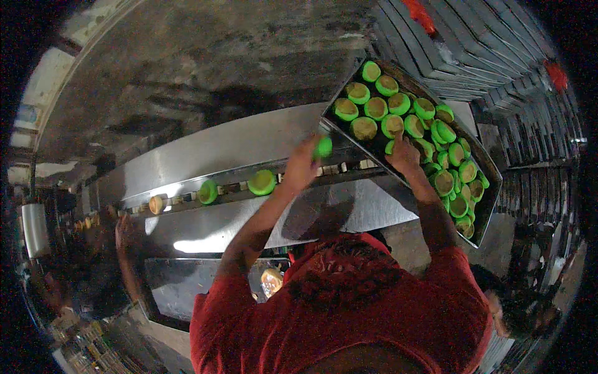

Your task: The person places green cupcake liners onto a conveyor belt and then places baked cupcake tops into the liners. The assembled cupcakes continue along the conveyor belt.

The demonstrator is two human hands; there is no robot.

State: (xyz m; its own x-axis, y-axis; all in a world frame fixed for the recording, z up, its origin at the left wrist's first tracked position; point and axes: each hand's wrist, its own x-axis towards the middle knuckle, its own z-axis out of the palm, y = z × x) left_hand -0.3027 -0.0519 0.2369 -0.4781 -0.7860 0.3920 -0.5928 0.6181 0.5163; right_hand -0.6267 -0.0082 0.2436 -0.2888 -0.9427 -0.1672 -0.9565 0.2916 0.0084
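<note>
My left hand [302, 165] is over the metal conveyor, closed on a green bun [322, 147] that is slightly blurred. At the right, my right hand [406, 157] reaches into a dark baking tray [336, 129]. Its fingers close around a green bun [389, 148], mostly hidden by the hand, and the fingertips come up to another bun [392, 126]. The tray sits tilted across the conveyor's end. Buns with green sides and brown flat faces fill it, spread out at its far end and piled at its near end.
Along the conveyor [237, 187] lie two green buns [261, 182] and a pale brown one [156, 204]. Another person's arm [128, 255] is at the left. A second tray [187, 287] lies below the conveyor. Stacked metal trays [473, 56] stand at the right, with another person [517, 305] near them.
</note>
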